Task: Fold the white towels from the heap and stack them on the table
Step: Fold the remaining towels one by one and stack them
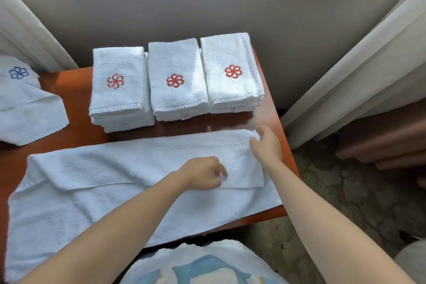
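A long white towel (pixel 115 182) lies spread across the near half of the orange-brown table (pixel 76 108), its far long edge folded over toward me. My right hand (pixel 265 145) pinches the towel's far right corner. My left hand (pixel 205 173) rests with curled fingers on the folded flap near its right end; whether it pinches the cloth is unclear. Behind the towel stand three stacks of folded white towels with red pinwheel logos: left (pixel 117 90), middle (pixel 177 80), right (pixel 232 71).
A loose white towel with a blue logo (pixel 25 104) lies at the table's left edge. Pale curtains (pixel 359 71) hang at both sides, with a grey wall behind. Patterned carpet and brown furniture (pixel 387 136) are to the right.
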The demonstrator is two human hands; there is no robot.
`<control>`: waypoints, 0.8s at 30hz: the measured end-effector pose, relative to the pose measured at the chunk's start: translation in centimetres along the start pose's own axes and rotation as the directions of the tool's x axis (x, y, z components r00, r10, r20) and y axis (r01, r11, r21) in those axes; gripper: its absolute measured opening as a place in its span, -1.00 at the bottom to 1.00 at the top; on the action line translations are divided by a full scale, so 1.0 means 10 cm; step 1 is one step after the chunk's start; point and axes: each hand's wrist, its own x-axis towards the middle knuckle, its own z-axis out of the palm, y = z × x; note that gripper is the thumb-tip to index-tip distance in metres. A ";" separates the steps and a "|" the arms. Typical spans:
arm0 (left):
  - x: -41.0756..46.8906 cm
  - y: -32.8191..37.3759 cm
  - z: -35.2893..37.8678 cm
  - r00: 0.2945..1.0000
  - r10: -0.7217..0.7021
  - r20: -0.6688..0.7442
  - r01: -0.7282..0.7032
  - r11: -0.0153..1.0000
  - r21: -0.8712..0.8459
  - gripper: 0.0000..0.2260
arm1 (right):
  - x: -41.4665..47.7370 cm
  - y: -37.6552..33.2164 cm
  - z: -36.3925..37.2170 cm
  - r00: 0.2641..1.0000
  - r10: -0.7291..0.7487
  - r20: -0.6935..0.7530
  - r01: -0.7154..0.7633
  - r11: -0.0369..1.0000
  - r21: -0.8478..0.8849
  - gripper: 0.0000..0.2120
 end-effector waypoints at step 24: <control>0.43 0.28 -0.46 0.852 -0.139 -0.505 -0.033 0.948 -0.316 -0.70 | 0.05 -0.10 -0.24 0.999 -0.021 -0.039 0.038 0.854 0.519 -0.73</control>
